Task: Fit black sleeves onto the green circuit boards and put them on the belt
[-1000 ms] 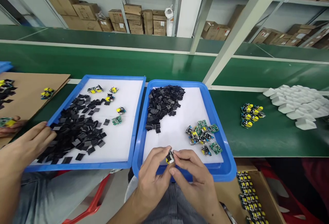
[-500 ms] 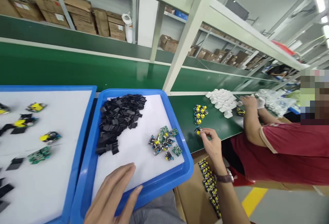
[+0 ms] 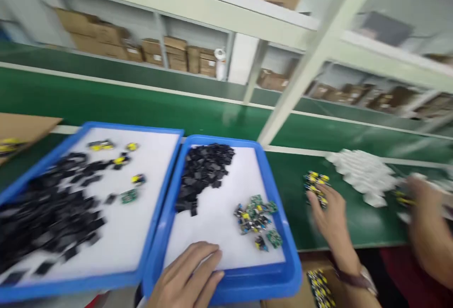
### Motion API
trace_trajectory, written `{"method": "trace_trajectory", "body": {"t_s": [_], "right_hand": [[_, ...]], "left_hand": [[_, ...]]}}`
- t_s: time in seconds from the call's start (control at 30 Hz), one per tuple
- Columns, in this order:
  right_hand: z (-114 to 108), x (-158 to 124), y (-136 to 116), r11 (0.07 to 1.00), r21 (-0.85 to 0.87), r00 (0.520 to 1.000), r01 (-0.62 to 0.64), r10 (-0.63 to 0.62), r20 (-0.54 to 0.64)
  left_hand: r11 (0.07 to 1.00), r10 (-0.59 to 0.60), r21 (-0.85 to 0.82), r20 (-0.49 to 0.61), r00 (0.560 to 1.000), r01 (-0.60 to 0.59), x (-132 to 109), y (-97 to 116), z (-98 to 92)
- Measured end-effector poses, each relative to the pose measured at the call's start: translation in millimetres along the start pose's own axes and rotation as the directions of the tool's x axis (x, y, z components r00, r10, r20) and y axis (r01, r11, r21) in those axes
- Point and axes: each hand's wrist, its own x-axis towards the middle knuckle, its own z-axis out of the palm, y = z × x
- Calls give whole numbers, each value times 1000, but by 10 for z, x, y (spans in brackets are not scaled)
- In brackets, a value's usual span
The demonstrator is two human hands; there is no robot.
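Note:
My left hand [image 3: 189,277] rests over the front rim of the blue tray [image 3: 219,287], fingers stretched out and holding nothing. In that tray lie a heap of small black pieces [image 3: 208,164] and a pile of small circuit boards [image 3: 253,216] with yellow parts. On the green bench to the right, my right hand [image 3: 331,213] is at a cluster of circuit boards [image 3: 313,180]. Its thumb and fingers are closed about one board [image 3: 322,200] at the near end of the cluster, partly hidden by the hand.
A second blue tray [image 3: 159,223] at left holds more black pieces [image 3: 53,218] and a few boards. White pieces [image 3: 364,173] lie on the bench at right, near a co-worker's blurred arm [image 3: 430,228]. Below the bench, a carton holds rows of boards [image 3: 320,289]. A post [image 3: 293,91] rises behind.
The view has swung left, showing more of the left tray. My right hand has carried its board to the cluster on the bench. My left hand stays by the tray's front rim.

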Motion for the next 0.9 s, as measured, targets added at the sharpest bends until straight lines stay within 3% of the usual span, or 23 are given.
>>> {"method": "trace_trajectory", "body": {"t_s": [0.07,0.13,0.2,0.27,0.37,0.43,0.53,0.6,0.8,0.9], "right_hand": [[-52,-77,-221,993,100,995,68,-75,68],[-110,-159,-414,984,163,978,74,-104,183],[-158,-250,-609,973,214,941,87,-150,302],[-183,-349,-822,958,261,908,121,-213,361],[-151,-475,-1130,908,340,849,244,-370,378],[-91,-524,-1288,860,377,779,345,-486,396],[2,-546,-1434,804,369,677,466,-592,436],[44,-537,-1492,783,350,636,514,-622,457],[174,-500,-1579,718,302,551,627,-683,480],[285,-510,-1539,673,218,537,707,-712,452]], "left_hand": [[998,-55,40,18,998,54,18,-5,-129],[982,-113,152,-8,994,113,30,-157,-295],[920,-202,329,-60,977,211,23,-426,-494],[766,-344,549,-89,935,334,14,-741,-674],[714,-406,602,-61,912,358,20,-1141,-808],[718,-419,608,-13,908,340,17,-1278,-813],[722,-426,615,37,904,315,-45,-1286,-797],[719,-439,623,63,896,308,-115,-1232,-803],[743,-465,591,120,877,313,-232,-1159,-788],[741,-458,589,93,884,322,-242,-1160,-751]]}}
